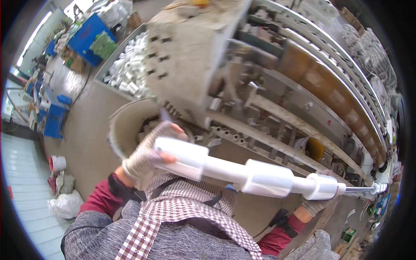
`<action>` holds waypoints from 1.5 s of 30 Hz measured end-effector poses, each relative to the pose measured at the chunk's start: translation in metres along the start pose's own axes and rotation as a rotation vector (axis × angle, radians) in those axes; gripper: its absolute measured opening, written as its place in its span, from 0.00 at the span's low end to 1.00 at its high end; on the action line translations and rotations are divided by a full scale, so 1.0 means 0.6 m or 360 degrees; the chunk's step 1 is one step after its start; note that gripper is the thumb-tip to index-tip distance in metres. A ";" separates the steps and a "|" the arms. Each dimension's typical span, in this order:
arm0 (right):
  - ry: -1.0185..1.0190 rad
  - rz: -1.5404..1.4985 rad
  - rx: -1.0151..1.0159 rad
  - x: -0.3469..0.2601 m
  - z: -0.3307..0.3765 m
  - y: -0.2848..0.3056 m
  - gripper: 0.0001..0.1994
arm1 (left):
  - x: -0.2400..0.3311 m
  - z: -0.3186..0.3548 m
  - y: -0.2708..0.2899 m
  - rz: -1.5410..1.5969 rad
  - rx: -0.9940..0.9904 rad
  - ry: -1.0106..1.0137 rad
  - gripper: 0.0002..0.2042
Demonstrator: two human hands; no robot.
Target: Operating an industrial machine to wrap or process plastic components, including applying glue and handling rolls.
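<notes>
Three thick white film rolls sit in line on one long shaft in front of my body: a left roll (184, 157), a middle roll (268, 178) and a right roll (321, 186). Narrower white tube (226, 169) shows between them. From the right end a shiny metal rod (359, 189) sticks out. My gloved left hand (147, 151) is closed at the left roll's end, bare fingertips on it. A thin purplish, blurred strip (165, 115) rises by its upper fingers. Under and behind the right roll, my gloved right hand (317, 205) grips it, fingers partly hidden.
A round pale bin (115, 132) stands beyond my left hand. Behind it are a crate (100, 78) of white tubes and a worn bench (186, 56). A metal frame with rails (281, 110) spans the right. White bags (65, 204) lie on the left.
</notes>
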State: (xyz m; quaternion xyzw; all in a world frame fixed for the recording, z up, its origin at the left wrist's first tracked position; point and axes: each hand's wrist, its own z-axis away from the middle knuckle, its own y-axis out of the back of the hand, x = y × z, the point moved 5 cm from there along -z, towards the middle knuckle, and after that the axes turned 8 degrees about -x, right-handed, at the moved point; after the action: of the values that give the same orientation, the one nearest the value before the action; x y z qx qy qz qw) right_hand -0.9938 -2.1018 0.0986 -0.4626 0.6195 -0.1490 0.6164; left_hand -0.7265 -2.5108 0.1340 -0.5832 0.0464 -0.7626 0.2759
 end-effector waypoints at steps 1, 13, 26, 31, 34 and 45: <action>0.0002 -0.0010 -0.0053 0.058 0.018 -0.037 0.22 | 0.030 0.032 0.069 -0.0183 0.0141 0.0001 0.35; -0.0209 0.0631 0.0166 0.636 0.130 -0.414 0.15 | 0.014 0.216 0.540 -0.0781 0.0821 -0.0017 0.21; -0.0691 0.1276 -0.0347 0.764 0.156 -0.523 0.21 | 0.048 0.226 0.448 0.0548 0.0624 -0.0260 0.18; -0.0123 0.1314 -0.0453 0.784 0.046 -0.622 0.30 | 0.131 0.130 0.563 0.1008 0.0644 -0.0708 0.25; 0.0032 0.0543 -0.0729 0.793 -0.107 -0.865 0.20 | 0.272 0.055 0.712 0.0891 0.0652 -0.1212 0.45; -0.1273 0.1931 -0.1125 0.692 0.098 -0.491 0.18 | 0.209 -0.124 0.058 -0.0562 -0.0495 -0.0815 0.39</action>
State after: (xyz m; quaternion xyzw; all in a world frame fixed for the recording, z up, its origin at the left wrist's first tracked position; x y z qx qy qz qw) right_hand -0.7480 -2.5488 0.0499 -0.2316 0.5057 0.5930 0.5821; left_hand -0.8027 -2.6185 0.2051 -0.7897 -0.0102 -0.6113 0.0502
